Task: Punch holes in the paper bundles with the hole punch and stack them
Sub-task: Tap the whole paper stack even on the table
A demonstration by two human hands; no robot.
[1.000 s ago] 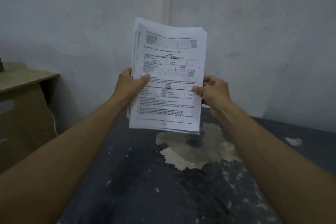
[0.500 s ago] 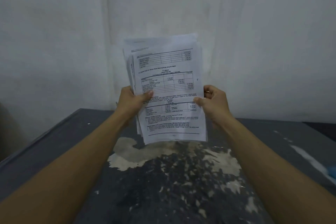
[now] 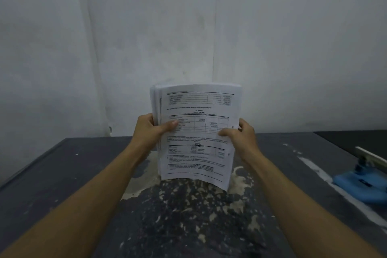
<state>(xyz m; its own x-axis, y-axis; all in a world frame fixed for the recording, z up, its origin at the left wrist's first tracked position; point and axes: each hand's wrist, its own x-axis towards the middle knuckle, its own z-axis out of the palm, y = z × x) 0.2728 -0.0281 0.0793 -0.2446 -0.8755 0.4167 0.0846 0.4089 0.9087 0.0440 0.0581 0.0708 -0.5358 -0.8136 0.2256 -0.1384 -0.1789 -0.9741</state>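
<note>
A thick bundle of printed white paper [image 3: 196, 111] stands upright in front of me, its lower edge down at the dark table [image 3: 62, 174]. My left hand [image 3: 151, 130] grips its left edge, thumb across the front sheet. My right hand [image 3: 244, 135] grips the right edge the same way. The sheets are fanned slightly at the top left. A blue hole punch [image 3: 362, 186] lies on the table at the far right, apart from both hands.
The table top is dark grey with worn, pale peeling patches [image 3: 188, 197] below the bundle. A white wall [image 3: 188, 27] rises right behind the table. A pale strip [image 3: 370, 156] lies beyond the punch at the right edge.
The bundle has come down from mid-air toward the table while both hands keep their grip. The view has swung right, bringing the blue hole punch into sight.
</note>
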